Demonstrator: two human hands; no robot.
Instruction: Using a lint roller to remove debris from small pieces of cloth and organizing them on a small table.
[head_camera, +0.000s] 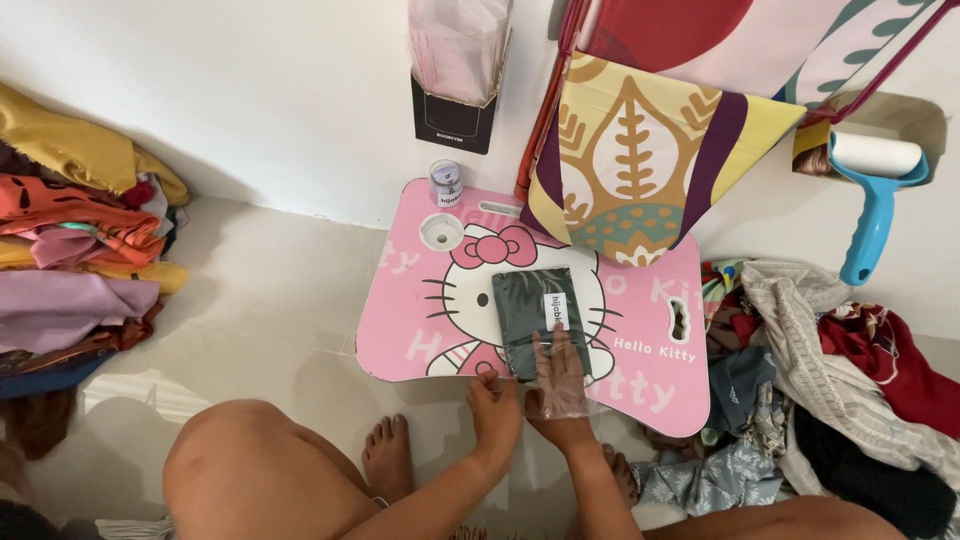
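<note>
A dark green folded cloth with a small white label lies in a clear plastic bag on a pink cartoon-cat folding table. My right hand lies flat on the near end of the bag, fingers spread and pressing down. At the table's front edge my left hand pinches the bag's open end, just left of the right hand. The clear plastic is hard to make out except where it covers my right fingers.
A small jar and a round cup hole are at the table's far left corner. A colourful cloth hangs over the back. Folded clothes are stacked left, a heap of fabric right, a blue lint roller on the wall.
</note>
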